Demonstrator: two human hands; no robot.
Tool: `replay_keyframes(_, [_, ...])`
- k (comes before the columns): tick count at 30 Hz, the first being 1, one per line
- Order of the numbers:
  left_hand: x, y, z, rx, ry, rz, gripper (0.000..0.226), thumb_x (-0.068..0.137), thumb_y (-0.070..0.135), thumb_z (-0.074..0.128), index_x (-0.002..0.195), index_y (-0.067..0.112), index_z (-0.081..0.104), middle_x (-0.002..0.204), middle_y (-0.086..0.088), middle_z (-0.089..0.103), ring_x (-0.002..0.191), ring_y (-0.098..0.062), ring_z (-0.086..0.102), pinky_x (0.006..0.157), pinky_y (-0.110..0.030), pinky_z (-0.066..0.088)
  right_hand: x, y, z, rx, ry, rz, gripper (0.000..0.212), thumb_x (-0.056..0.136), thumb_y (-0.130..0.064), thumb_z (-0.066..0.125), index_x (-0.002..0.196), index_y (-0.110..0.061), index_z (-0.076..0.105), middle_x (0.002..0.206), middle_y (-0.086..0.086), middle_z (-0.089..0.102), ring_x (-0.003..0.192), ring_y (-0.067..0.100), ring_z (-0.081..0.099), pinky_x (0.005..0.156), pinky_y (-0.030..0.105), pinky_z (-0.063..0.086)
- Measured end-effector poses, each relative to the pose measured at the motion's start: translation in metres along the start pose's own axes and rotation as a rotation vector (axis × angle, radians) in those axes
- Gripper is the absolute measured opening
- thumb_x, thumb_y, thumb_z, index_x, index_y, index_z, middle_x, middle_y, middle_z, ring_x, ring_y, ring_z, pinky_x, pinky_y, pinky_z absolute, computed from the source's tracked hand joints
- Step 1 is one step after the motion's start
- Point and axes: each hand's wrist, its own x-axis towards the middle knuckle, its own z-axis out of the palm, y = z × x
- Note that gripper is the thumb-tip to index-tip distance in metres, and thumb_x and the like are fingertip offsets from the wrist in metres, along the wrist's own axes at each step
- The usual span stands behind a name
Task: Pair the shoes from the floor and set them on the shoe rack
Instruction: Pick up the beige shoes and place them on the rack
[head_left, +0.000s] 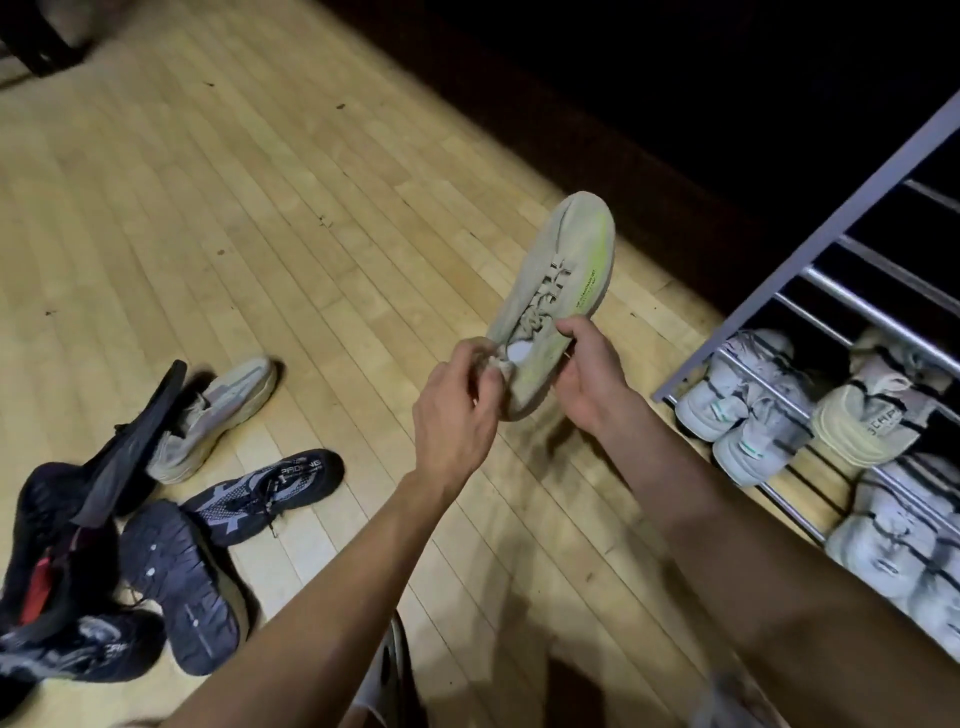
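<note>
I hold a beige sneaker with a neon-yellow stripe (563, 280) in the air above the wooden floor, toe pointing away. My left hand (457, 405) pinches its heel collar and my right hand (592, 374) grips its side near the heel. The metal shoe rack (810, 270) stands at the right. Its lower bars carry a white pair (737, 410) and a cream shoe (862, 421). On the floor at left lie a beige sneaker (218, 415), a navy sneaker (270, 493), another navy one sole-up (182, 587) and several dark shoes.
More grey-white shoes (904, 551) fill the rack's bottom right. A black flat sandal (135, 447) leans over the floor pile. Open wooden floor (260, 208) stretches ahead. A dark wall runs behind the rack. Dark furniture (36, 36) sits at the top left.
</note>
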Motion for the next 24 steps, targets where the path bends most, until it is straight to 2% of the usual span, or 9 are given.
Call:
replay_keyframes(4, [-0.002,0.013,0.034,-0.124,-0.034,-0.160,0.042,0.095,0.038,0.039,0.135,0.028,0.049,0.115,0.006,0.055,0.113,-0.018,0.051,0.096,-0.039,0.046,-0.009,-0.010,-0.034,0.054,0.110,-0.009,0.036,0.087,0.001,0.044,0.117,0.000,0.062,0.116,0.018,0.068,0.098,0.033,0.068,0.084,0.041,0.056])
replay_keyframes(7, [-0.009,0.027,0.056,-0.125,-0.138,-0.203,0.048,0.097,0.038,0.040,0.141,0.022,0.046,0.139,0.000,0.046,0.131,-0.017,0.040,0.107,-0.028,0.033,-0.020,-0.016,-0.056,0.065,0.169,-0.034,0.029,0.073,-0.003,0.048,0.096,-0.003,0.066,0.110,0.016,0.068,0.092,0.032,0.068,0.089,0.045,0.056])
replay_keyframes(9, [-0.016,0.038,0.071,-0.187,-0.242,-0.255,0.037,0.101,0.033,0.040,0.135,0.023,0.052,0.132,0.002,0.055,0.126,-0.014,0.048,0.099,-0.024,0.037,-0.027,-0.019,-0.071,0.051,0.218,-0.035,0.034,0.061,-0.008,0.050,0.092,-0.003,0.064,0.111,0.016,0.068,0.096,0.035,0.067,0.094,0.051,0.053])
replay_keyframes(12, [-0.032,0.044,0.091,-0.305,-0.374,-0.312,0.025,0.102,0.035,0.040,0.119,0.035,0.057,0.111,0.011,0.067,0.106,-0.013,0.063,0.092,-0.033,0.051,-0.035,-0.020,-0.093,0.057,0.311,-0.056,0.032,0.072,-0.002,0.048,0.101,0.000,0.059,0.104,0.016,0.065,0.085,0.033,0.064,0.086,0.047,0.057])
replay_keyframes(15, [-0.044,0.049,0.110,-0.340,-0.421,-0.333,0.020,0.100,0.042,0.041,0.110,0.048,0.058,0.111,0.016,0.068,0.105,-0.010,0.065,0.096,-0.042,0.052,-0.034,-0.021,-0.117,0.085,0.407,-0.065,0.072,0.057,-0.008,0.050,0.129,-0.005,0.056,0.120,0.016,0.065,0.098,0.035,0.066,0.086,0.047,0.057])
replay_keyframes(16, [-0.046,0.052,0.116,-0.341,-0.434,-0.338,0.019,0.100,0.043,0.041,0.105,0.052,0.058,0.110,0.017,0.069,0.104,-0.011,0.065,0.095,-0.044,0.052,-0.033,-0.022,-0.124,0.092,0.423,-0.068,0.075,0.057,-0.008,0.050,0.131,-0.006,0.055,0.122,0.016,0.064,0.099,0.035,0.066,0.086,0.047,0.057])
replay_keyframes(19, [-0.051,0.062,0.130,-0.328,-0.474,-0.352,0.020,0.099,0.042,0.043,0.102,0.055,0.058,0.110,0.017,0.068,0.105,-0.012,0.065,0.096,-0.044,0.052,-0.037,-0.028,-0.140,0.106,0.428,-0.075,0.048,0.065,-0.005,0.049,0.111,-0.002,0.062,0.105,0.016,0.066,0.081,0.032,0.066,0.075,0.042,0.058])
replay_keyframes(21, [-0.053,0.066,0.138,-0.329,-0.498,-0.369,0.022,0.099,0.040,0.043,0.111,0.049,0.060,0.111,0.015,0.068,0.106,-0.012,0.065,0.097,-0.044,0.052,-0.040,-0.033,-0.150,0.105,0.434,-0.071,0.037,0.064,-0.006,0.049,0.099,-0.001,0.061,0.099,0.016,0.066,0.076,0.031,0.065,0.080,0.046,0.058])
replay_keyframes(24, [-0.056,0.070,0.149,-0.347,-0.538,-0.377,0.029,0.099,0.034,0.044,0.123,0.039,0.060,0.113,0.010,0.069,0.105,-0.015,0.066,0.093,-0.044,0.055,-0.042,-0.039,-0.165,0.121,0.429,-0.064,0.030,0.072,-0.006,0.049,0.099,-0.003,0.062,0.093,0.015,0.066,0.074,0.030,0.064,0.076,0.042,0.058])
